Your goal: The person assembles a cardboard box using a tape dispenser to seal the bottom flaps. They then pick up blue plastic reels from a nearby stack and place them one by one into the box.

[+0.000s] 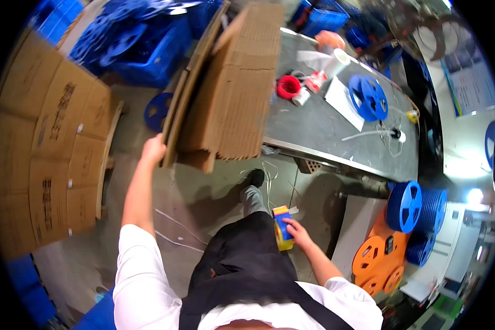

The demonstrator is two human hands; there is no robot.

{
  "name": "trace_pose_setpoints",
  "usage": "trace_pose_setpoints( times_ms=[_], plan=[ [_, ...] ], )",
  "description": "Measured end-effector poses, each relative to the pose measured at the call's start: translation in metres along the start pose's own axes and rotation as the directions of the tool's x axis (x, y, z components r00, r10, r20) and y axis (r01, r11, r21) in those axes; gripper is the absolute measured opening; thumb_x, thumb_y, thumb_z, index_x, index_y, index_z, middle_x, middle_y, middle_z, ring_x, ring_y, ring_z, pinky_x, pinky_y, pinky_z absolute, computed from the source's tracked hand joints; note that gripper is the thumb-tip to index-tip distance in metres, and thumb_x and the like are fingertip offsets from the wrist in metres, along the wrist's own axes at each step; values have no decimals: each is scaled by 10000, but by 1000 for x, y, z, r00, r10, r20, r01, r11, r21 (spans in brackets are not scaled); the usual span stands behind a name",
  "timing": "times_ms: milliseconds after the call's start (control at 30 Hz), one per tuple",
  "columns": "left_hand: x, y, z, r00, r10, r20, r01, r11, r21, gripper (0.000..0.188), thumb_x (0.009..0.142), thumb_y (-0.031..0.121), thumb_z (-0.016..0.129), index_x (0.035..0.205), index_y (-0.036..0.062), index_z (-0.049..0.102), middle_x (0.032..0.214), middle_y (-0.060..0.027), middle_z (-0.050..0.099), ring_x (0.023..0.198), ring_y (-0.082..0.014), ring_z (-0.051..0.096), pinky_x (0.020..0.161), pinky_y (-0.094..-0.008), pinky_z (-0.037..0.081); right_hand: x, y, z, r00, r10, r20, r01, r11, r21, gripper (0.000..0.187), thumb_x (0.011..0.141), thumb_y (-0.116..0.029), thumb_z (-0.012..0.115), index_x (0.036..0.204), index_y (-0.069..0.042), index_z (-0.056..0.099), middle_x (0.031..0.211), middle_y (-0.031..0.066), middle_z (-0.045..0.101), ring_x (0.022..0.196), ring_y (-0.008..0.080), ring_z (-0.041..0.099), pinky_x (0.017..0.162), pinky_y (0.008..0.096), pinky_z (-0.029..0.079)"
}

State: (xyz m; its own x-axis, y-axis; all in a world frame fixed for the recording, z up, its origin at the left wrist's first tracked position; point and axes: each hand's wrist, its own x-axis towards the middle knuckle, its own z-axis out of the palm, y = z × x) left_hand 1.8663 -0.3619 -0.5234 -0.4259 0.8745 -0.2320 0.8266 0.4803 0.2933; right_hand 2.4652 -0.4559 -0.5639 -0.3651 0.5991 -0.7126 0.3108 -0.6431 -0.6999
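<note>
My left hand (155, 149) is closed on the near edge of a flat cardboard sheet (176, 118) standing on its side. Beside that sheet, a stack of folded cardboard boxes (242, 93) leans upright along the left end of the grey worktable (308, 129). Low at my right side, my right hand (298, 233) grips a blue-and-yellow tape dispenser (283, 226), with a pale flap near its top. Part of the dispenser is covered by my fingers.
Stacked cartons (49, 143) stand on the left, with a blue crate (148, 60) of blue reel parts behind. On the worktable lie a blue reel (368, 98) and a red tape roll (288, 87). Orange reels (368, 256) and blue reels (404, 207) sit to the right. Loose straps (179, 242) lie on the floor.
</note>
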Motion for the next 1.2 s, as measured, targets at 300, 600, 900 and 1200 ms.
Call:
trace_pose_setpoints(
  times_ms=[300,600,900,1200],
  plan=[
    [-514,-101,22,945,-203,257,204,979,24,489,809,133,521,1295,151,473,714,-200,624,650,-380,612,600,-496,484,-46,-26,192,929,-211,305,359,717,-597,243,925,-230,531,1098,-106,648,1051,76,653,990,182,603,900,301,445],
    [-788,-67,32,738,-531,417,598,801,-37,502,824,210,521,1320,177,451,712,-216,626,656,-405,612,607,-519,473,80,-45,365,976,-215,-31,214,976,-29,617,832,-557,602,1159,-34,579,1024,60,619,956,167,566,877,286,418],
    [-816,-58,53,641,-629,439,710,704,-28,436,825,253,534,1249,158,498,693,-222,621,666,-410,615,611,-529,472,79,-44,393,922,-384,44,385,902,-196,550,834,-493,636,1157,-49,601,1047,98,644,986,182,590,884,290,442],
    [-809,-83,58,682,-609,405,660,751,18,385,827,296,547,1179,139,545,674,-229,616,677,-416,618,615,-539,470,94,-105,371,945,-237,-225,-18,649,-761,774,688,-251,678,1394,-281,362,1183,222,529,1090,382,549,926,436,454]
  ],
)
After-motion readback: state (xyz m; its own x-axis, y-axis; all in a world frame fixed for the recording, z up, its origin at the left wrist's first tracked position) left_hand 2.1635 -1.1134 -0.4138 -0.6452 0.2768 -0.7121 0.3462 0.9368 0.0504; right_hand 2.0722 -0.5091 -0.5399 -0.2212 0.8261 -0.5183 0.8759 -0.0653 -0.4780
